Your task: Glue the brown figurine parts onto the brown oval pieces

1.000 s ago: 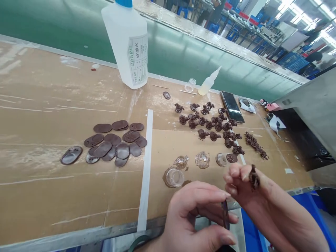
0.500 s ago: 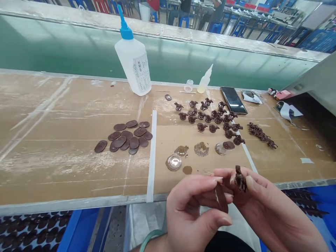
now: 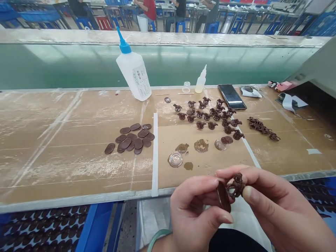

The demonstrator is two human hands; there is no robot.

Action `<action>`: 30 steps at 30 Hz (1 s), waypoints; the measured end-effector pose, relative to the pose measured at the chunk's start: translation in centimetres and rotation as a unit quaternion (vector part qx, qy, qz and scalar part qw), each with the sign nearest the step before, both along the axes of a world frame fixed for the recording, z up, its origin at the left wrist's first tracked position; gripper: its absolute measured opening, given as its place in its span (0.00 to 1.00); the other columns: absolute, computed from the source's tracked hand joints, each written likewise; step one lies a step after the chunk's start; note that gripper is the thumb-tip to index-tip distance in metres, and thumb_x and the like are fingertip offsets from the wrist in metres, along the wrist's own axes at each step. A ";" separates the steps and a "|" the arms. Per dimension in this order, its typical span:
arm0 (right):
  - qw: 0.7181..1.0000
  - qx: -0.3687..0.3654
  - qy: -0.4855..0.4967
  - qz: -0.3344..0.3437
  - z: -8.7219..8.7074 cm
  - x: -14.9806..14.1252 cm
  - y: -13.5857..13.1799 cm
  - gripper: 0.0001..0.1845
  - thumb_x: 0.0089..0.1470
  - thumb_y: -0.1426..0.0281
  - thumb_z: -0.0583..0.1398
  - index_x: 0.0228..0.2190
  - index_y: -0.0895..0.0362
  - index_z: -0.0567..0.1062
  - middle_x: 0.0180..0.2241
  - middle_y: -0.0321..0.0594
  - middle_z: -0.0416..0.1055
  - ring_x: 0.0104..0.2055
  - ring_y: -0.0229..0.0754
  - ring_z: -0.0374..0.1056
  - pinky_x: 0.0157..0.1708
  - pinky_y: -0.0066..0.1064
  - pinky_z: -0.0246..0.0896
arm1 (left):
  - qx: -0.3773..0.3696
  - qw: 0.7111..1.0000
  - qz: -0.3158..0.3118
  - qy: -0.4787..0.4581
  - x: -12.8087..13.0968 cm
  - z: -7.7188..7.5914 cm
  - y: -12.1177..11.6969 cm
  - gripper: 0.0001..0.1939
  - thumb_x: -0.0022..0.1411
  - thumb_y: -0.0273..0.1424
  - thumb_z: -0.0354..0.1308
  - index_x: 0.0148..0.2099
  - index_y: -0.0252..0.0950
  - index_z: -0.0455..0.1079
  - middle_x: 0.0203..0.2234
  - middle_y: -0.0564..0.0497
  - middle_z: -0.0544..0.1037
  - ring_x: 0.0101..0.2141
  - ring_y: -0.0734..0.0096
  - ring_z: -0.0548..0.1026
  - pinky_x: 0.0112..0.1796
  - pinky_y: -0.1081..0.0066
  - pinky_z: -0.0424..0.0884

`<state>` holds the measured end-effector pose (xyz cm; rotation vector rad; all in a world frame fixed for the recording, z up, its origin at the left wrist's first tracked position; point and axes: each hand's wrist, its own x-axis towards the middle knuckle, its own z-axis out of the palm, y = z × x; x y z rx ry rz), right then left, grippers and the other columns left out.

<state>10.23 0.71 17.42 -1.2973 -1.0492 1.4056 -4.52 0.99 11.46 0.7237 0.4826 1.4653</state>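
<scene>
Near the front edge of the table, my left hand (image 3: 194, 210) is closed on a brown oval base (image 3: 223, 197), held on edge between thumb and fingers. My right hand (image 3: 273, 203) pinches a small dark brown horse figurine (image 3: 237, 186) by one side. The figurine sits right against the base's face; whether they touch I cannot tell. Beyond the hands, several finished-looking horse figurines on bases (image 3: 212, 125) stand in a cluster. To the left lies a loose pile of oval bases (image 3: 138, 142). A row of loose horse figurines (image 3: 262, 129) lies at the right.
A large glue bottle (image 3: 134, 75) and a small dropper bottle (image 3: 201, 81) stand at the back, near a phone (image 3: 232, 97). Clear round lids (image 3: 175, 159) and glue stains lie ahead of my hands. Blue trays (image 3: 91, 227) of brown parts sit below the table edge.
My right hand has turned the horse figurine and brought it closer to the oval base in my left hand. The camera view has levelled and shifted slightly.
</scene>
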 end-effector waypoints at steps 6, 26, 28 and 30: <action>0.999 0.039 -0.030 -0.018 0.4 -0.2 -0.1 0.06 0.55 0.61 0.70 0.31 0.48 0.84 0.43 0.42 0.83 0.42 0.48 0.82 0.39 0.28 0.79 | -0.007 1.000 0.010 0.014 -0.1 0.1 -0.2 0.19 0.55 0.35 0.77 0.50 0.48 0.83 0.41 0.50 0.86 0.35 0.65 0.85 0.36 0.73 0.83; 0.987 0.118 -0.106 -0.019 0.3 0.1 -0.5 0.02 0.56 0.62 0.70 0.33 0.45 0.84 0.42 0.36 0.84 0.43 0.43 0.82 0.41 0.21 0.77 | -0.024 0.999 0.024 -0.001 0.8 1.0 -0.1 0.18 0.52 0.34 0.79 0.47 0.48 0.84 0.37 0.52 0.86 0.34 0.68 0.85 0.34 0.76 0.82; 0.986 0.126 -0.111 -0.019 0.3 0.2 -0.5 0.02 0.56 0.62 0.70 0.34 0.44 0.84 0.42 0.34 0.84 0.43 0.42 0.82 0.41 0.20 0.76 | -0.029 0.999 0.026 0.003 0.8 0.9 -0.1 0.18 0.51 0.35 0.79 0.46 0.47 0.85 0.35 0.52 0.86 0.33 0.68 0.84 0.33 0.76 0.81; 0.985 0.128 -0.117 -0.018 0.3 0.3 -0.6 0.02 0.56 0.62 0.70 0.33 0.44 0.84 0.42 0.34 0.84 0.43 0.42 0.82 0.41 0.19 0.76 | -0.028 0.999 0.026 0.007 0.8 0.9 -0.1 0.18 0.51 0.35 0.79 0.46 0.47 0.85 0.34 0.52 0.86 0.32 0.69 0.84 0.33 0.76 0.81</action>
